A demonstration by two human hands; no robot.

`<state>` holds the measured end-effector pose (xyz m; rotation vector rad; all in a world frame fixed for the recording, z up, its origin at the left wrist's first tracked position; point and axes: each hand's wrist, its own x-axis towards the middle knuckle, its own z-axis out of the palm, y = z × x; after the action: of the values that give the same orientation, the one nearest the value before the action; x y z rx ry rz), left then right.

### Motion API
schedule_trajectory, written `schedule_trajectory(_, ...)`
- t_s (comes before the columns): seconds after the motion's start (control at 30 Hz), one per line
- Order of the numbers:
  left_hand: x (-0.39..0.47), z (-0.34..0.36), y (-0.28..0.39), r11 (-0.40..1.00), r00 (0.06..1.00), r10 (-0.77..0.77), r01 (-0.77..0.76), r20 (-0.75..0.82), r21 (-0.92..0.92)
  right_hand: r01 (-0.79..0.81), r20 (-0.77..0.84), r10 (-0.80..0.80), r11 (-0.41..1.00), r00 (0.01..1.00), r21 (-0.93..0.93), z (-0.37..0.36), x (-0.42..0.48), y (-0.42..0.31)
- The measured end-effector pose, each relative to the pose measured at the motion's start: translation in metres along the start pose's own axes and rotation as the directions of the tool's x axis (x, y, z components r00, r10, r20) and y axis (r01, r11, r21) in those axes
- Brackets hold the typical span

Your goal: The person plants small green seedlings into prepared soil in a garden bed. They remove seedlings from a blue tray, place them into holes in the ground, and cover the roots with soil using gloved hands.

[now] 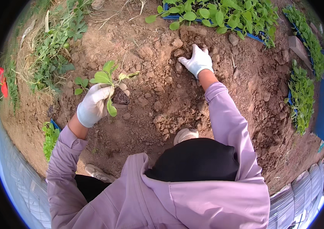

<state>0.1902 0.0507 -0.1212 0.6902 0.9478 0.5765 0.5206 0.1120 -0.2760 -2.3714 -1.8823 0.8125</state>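
Observation:
My left hand (95,100), in a white glove, grips a leafy green seedling (103,77) with a dark root plug (121,96) below its leaves. One of its leaves is yellowed and partly withered. My right hand (198,60), gloved in white too, rests on the cloddy brown soil (156,94) with its fingers spread; the fingertips touch the loose earth near a small hollow, and nothing shows in its grasp. Just left of the held seedling, another small seedling (81,85) stands in the ground.
Blue trays of seedlings (219,14) lie beyond my right hand, at the right (302,97) and at the lower left (50,137). A brick-like block (300,50) sits between trays. Vines and straw (50,51) cover the left side. My shoes stand on the soil.

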Motion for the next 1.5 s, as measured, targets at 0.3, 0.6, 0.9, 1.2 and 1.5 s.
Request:
schedule_trajectory(0.3,0.112,0.036,-0.014,0.933,0.996,0.026,0.007,0.084,-0.361,0.232,0.366,-0.234,0.971,0.901,0.049,-0.006,-0.049,0.0)
schedule_trajectory(0.6,0.118,0.01,-0.019,0.945,0.983,0.067,-0.007,0.172,-0.327,0.453,0.247,-0.449,0.89,0.859,0.042,0.018,-0.11,0.004)
schedule_trajectory(0.9,0.128,0.018,-0.028,0.95,0.973,0.117,-0.051,0.2,-0.309,0.303,-0.239,-0.26,0.939,0.935,0.165,0.014,0.009,0.032)
schedule_trajectory(1.2,0.141,0.014,-0.043,0.913,0.979,0.077,0.007,0.19,-0.407,0.202,0.292,-0.192,0.979,0.937,-0.005,0.018,-0.011,0.004)
schedule_trajectory(1.5,0.159,-0.001,-0.064,0.889,0.983,0.092,-0.01,0.157,-0.457,0.41,0.189,-0.424,0.905,0.886,0.111,0.022,-0.08,0.006)
